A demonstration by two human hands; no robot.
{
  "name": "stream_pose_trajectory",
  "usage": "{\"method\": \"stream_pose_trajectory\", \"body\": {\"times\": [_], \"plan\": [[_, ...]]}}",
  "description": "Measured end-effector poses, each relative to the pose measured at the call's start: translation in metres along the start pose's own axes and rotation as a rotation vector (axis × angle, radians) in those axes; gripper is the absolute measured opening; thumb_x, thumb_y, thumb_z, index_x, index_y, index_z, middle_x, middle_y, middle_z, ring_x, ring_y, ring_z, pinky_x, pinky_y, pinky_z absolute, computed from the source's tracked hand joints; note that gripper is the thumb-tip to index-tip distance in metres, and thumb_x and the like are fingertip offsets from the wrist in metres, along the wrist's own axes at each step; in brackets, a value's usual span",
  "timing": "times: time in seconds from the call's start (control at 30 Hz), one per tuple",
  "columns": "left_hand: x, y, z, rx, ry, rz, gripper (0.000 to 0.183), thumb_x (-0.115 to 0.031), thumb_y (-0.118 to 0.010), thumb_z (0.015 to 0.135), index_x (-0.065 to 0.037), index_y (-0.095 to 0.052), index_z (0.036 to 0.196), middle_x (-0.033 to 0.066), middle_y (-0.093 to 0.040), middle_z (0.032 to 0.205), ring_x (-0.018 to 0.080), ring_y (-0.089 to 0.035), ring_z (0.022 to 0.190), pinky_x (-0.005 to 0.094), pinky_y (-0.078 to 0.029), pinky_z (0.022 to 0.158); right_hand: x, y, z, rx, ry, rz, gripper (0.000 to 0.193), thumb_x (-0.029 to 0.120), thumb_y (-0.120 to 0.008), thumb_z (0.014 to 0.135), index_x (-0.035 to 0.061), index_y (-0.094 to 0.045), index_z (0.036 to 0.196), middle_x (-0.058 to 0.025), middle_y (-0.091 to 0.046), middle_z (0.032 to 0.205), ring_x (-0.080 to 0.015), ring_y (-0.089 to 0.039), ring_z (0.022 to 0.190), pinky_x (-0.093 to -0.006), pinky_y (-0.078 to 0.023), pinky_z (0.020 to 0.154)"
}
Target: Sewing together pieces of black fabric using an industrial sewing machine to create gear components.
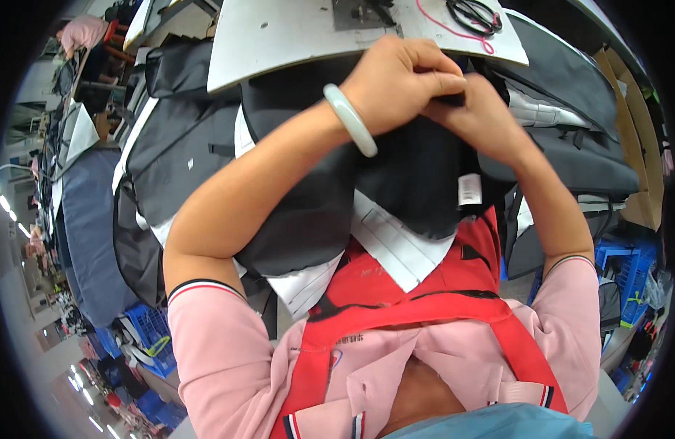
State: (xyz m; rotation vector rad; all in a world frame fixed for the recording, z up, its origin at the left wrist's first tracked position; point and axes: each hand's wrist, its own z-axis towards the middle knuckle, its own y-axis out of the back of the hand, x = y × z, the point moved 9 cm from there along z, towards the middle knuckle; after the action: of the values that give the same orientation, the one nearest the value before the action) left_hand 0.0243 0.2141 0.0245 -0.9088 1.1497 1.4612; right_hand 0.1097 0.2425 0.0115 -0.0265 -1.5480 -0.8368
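Above black fabric (pixel 410 175), both hands (pixel 396 82) meet, forearms (pixel 257 179) angled inward; whether they grip anything, I cannot tell.

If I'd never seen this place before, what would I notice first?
Probably the bright red apron low in the middle, standing out against the black cloth above it. Then the pale bangle on the left wrist, near where the left hand and right hand sit close together. At the top, a pink cord curls on the white tabletop.
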Motion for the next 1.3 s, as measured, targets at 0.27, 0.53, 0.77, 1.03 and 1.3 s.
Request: {"method": "stream_pose_trajectory", "body": {"times": [0.27,0.53,0.77,1.03,1.3], "plan": [[0.039,0.038,-0.124,-0.115,0.132,1.269,0.090,-0.030,-0.081,0.068,-0.009,-0.036,0.142,0.0181,-0.032,0.144,0.0340,-0.035,0.132,0.0472,-0.026,0.104,-0.059,0.167,-0.140,-0.435,-0.114,0.212,0.020,0.018,-0.056,0.095,0.0042,-0.068,0.104,0.0013,-0.057,0.078,-0.0040,-0.050,0.071,-0.0194,-0.040,0.067],[0.133,0.108,-0.174,0.049,0.912,0.740,0.100,-0.055,-0.074,0.070,-0.001,-0.035,0.145,0.0275,-0.046,0.134,0.0400,-0.053,0.119,0.0393,-0.042,0.102,-0.022,0.163,-0.160,-0.378,-0.131,-0.378,0.033,0.035,-0.060,0.093,0.0081,-0.067,0.110,0.0004,-0.064,0.088,-0.0105,-0.055,0.077,-0.0278,-0.045,0.071],[0.117,0.106,-0.180,-0.177,0.847,0.665,0.100,-0.047,-0.081,0.067,0.002,-0.037,0.142,0.0253,-0.054,0.129,0.0313,-0.054,0.119,0.0338,-0.042,0.102,-0.082,-0.058,-0.090,0.378,-0.195,-0.848,0.044,0.024,-0.068,0.082,0.0020,-0.061,0.119,-0.0222,-0.066,0.102,-0.0387,-0.062,0.100,-0.0434,-0.049,0.087],[-0.068,0.156,-0.260,-0.121,0.666,0.834,0.072,-0.006,-0.075,0.071,-0.005,-0.046,0.137,0.0161,-0.062,0.122,0.0241,-0.059,0.114,0.0323,-0.044,0.098,-0.069,0.133,-0.158,0.280,-0.104,-0.579,0.034,0.017,-0.061,0.090,-0.0036,-0.061,0.117,-0.0190,-0.065,0.114,-0.0299,-0.059,0.111,-0.0351,-0.043,0.099],[-0.190,0.131,-0.329,-0.266,0.678,1.322,0.073,0.006,-0.069,0.065,-0.009,-0.051,0.135,0.0159,-0.058,0.126,0.0322,-0.053,0.120,0.0372,-0.039,0.103,-0.123,0.386,-0.304,-0.069,-0.622,-0.463,0.033,0.010,-0.060,0.092,0.0009,-0.057,0.123,-0.0067,-0.061,0.116,-0.0151,-0.055,0.114,-0.0276,-0.041,0.101]]}}
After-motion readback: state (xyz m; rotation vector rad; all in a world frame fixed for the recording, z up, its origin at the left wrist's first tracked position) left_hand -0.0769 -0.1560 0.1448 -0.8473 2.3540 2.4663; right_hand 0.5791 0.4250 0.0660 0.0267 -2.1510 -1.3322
